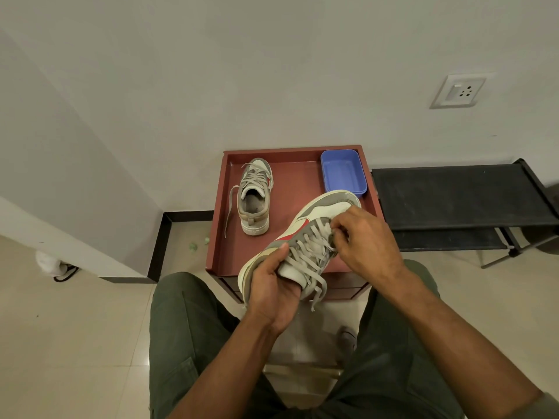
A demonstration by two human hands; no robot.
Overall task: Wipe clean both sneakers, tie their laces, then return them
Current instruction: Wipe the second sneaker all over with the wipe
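A grey and white sneaker with a red stripe (pixel 314 220) is held up over the front of the reddish-brown tray-top table (pixel 290 182), toe pointing up and right. My left hand (pixel 272 290) grips its heel from below, thumb along the side. My right hand (pixel 364 241) pinches the grey laces (pixel 311 252) near the middle eyelets. Loose lace ends hang down past the heel. The second sneaker (pixel 254 196) stands on the table at the back left, heel toward me, laces untied and one trailing off to the left.
A blue plastic tub (pixel 344 172) sits at the table's back right corner. A low black rack (pixel 459 195) stands to the right against the wall. My legs in green trousers (pixel 187 328) flank the table on the tiled floor. A wall socket (pixel 458 91) is upper right.
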